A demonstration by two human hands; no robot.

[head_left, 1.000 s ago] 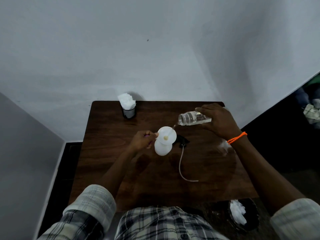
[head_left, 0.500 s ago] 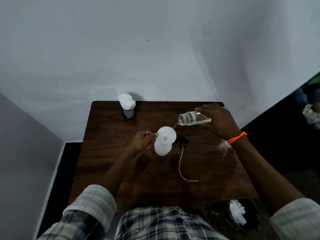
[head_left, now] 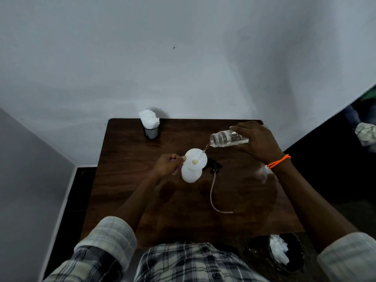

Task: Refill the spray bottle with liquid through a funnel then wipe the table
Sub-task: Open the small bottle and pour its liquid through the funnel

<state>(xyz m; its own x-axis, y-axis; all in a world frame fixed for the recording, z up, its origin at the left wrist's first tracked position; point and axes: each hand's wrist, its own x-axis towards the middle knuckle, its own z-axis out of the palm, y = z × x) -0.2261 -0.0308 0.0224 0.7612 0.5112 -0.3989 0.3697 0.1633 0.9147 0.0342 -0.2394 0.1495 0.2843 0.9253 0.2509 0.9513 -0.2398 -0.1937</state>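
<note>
Clear bottle (head_left: 227, 139) gripped in right hand (head_left: 257, 142), tipped on its side, thin stream falling into white funnel (head_left: 195, 159). Funnel seated in white spray bottle (head_left: 191, 174) mid-worktop (head_left: 126, 180), rim pinched by left hand (head_left: 167, 166). Black spray head (head_left: 213, 165) with tube lying beside. Mesh cup (head_left: 151, 132) stuffed with tissues at back. Dark bowl (head_left: 284, 251) holding white wads.
</note>
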